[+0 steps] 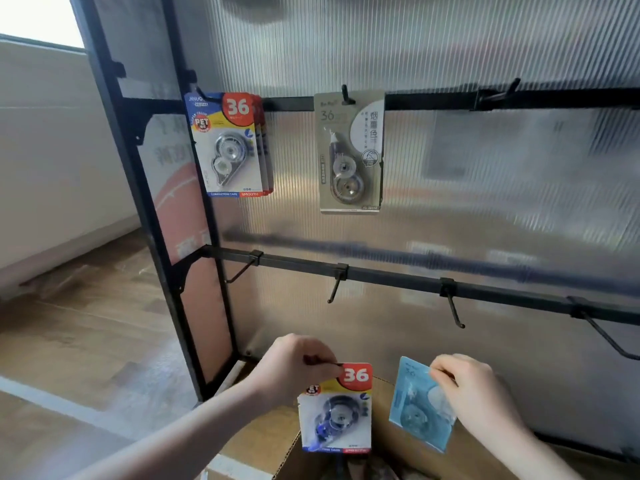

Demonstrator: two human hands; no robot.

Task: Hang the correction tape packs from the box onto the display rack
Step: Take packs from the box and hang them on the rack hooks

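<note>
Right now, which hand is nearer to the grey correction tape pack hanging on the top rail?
Left, narrowly. The left hand, pinching the red pack, sits below the grey pack and slightly left; the right hand, holding the blue pack, is below and further to its right.

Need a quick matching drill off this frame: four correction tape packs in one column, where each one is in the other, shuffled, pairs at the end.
Things:
1. beige pack
2. light blue pack
3. stack of red-topped packs
4. single red-topped pack

Places:
A. pinched in the left hand
B. upper rail, leftmost hook
C. pinched in the right hand
D. upper rail, second hook from the left

Pairs: 1-D, 2-C, 3-B, 4-A
</note>
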